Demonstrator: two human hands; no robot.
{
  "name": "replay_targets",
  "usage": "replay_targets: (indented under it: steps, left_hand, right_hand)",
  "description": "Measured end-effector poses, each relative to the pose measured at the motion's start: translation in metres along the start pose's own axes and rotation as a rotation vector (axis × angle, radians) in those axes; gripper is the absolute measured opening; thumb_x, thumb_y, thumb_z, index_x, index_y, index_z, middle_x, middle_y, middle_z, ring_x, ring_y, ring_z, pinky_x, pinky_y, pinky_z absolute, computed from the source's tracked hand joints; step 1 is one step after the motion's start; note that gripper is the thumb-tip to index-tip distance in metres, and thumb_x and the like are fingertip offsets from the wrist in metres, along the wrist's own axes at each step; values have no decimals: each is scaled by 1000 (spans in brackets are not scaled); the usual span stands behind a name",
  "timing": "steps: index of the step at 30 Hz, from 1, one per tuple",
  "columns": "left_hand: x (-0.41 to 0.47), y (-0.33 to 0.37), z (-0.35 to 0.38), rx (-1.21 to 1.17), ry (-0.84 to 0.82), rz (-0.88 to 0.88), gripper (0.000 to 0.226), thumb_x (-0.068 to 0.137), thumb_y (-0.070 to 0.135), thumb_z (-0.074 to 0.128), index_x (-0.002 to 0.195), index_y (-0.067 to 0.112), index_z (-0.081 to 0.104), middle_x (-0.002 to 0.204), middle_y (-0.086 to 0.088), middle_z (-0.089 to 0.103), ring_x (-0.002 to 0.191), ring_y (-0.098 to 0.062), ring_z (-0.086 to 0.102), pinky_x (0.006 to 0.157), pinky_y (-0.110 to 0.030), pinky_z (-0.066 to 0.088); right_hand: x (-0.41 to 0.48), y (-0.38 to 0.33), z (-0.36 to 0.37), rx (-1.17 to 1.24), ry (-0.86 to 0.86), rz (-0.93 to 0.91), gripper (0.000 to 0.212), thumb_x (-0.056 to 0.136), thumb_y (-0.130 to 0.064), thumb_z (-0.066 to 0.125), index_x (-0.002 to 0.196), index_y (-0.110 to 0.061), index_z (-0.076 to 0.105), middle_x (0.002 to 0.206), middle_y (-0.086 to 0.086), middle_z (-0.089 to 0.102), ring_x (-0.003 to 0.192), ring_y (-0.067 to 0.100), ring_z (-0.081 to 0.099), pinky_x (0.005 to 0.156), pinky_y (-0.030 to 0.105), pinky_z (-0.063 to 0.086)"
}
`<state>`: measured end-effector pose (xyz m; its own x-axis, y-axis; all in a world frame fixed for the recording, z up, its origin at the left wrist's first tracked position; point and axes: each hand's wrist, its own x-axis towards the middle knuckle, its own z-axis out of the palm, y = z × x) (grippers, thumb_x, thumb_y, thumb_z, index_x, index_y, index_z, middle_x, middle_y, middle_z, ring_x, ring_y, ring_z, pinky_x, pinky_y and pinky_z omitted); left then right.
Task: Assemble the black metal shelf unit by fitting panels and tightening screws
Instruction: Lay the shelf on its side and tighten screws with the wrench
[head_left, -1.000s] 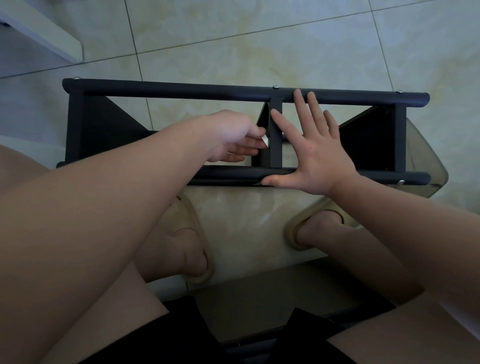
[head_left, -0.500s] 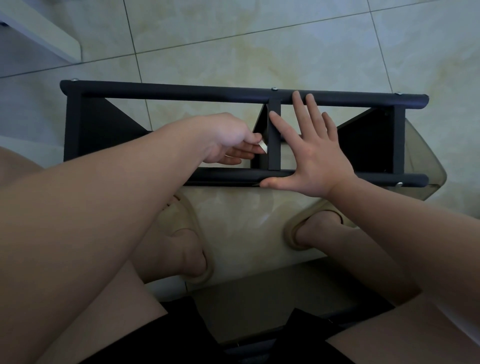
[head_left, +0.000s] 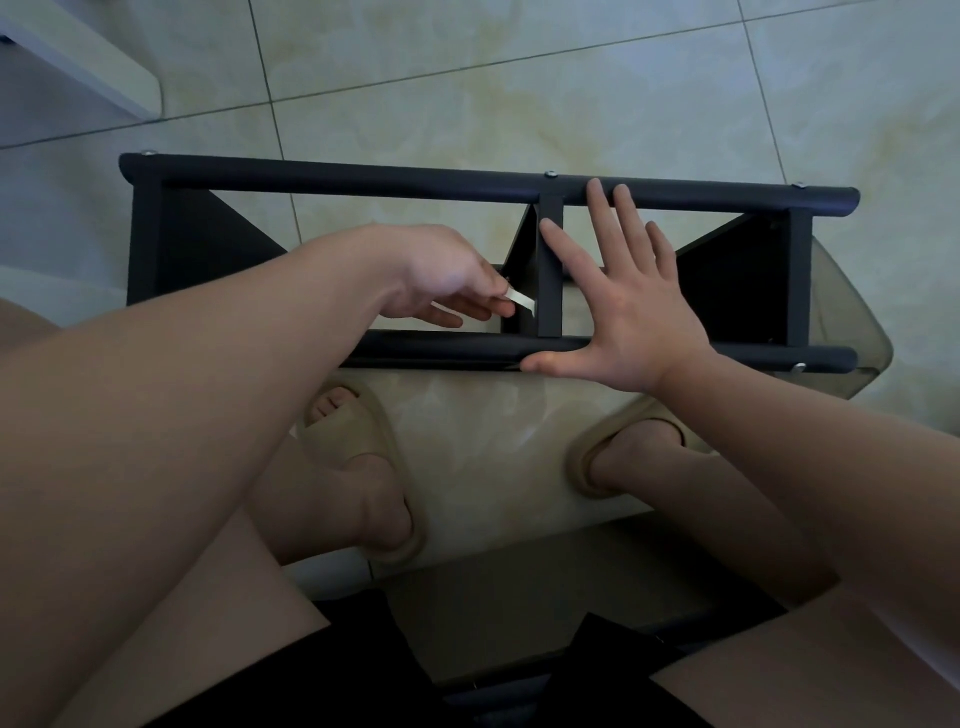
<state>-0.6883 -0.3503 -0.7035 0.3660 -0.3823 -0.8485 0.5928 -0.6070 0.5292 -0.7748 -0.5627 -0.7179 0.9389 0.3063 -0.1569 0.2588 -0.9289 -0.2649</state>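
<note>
Of the hands, the left hand (head_left: 441, 280) has eased back from the middle divider (head_left: 549, 280), baring more of the small silver tool (head_left: 521, 300) it pinches, likely resetting between tightening turns. The right hand (head_left: 634, 317) stays spread flat, thumb on the near rail (head_left: 441, 347), steadying the black shelf unit (head_left: 363, 179) on the floor (head_left: 571, 78)

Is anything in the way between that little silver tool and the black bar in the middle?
Nothing visible is. The left hand pinches the silver tool, and its tip is right at the left side of the middle bar. The right hand lies flat on the bar's other side, out of the way.
</note>
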Motion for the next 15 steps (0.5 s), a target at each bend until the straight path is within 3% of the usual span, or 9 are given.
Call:
replay_targets:
  steps: [10,15]
  left_hand:
    - [-2,-4,-3,190,1,60,12,98,18,62,96,18,73,96,10,77,110,-11,64,83,-28,48]
    - [-1,-6,-2,267,11,71,14,96,19,63,90,21,76,109,3,74,115,-16,61,93,-31,49]
  right_hand:
    - [0,-1,-2,-10,-14,4,120,67,-97,43,162,-31,13,170,14,-8,156,36,-10,122,64,8]
    - [0,-1,-2,-13,-19,8,120,67,-97,43,163,-31,12,170,14,-8,156,35,-11,122,62,6]
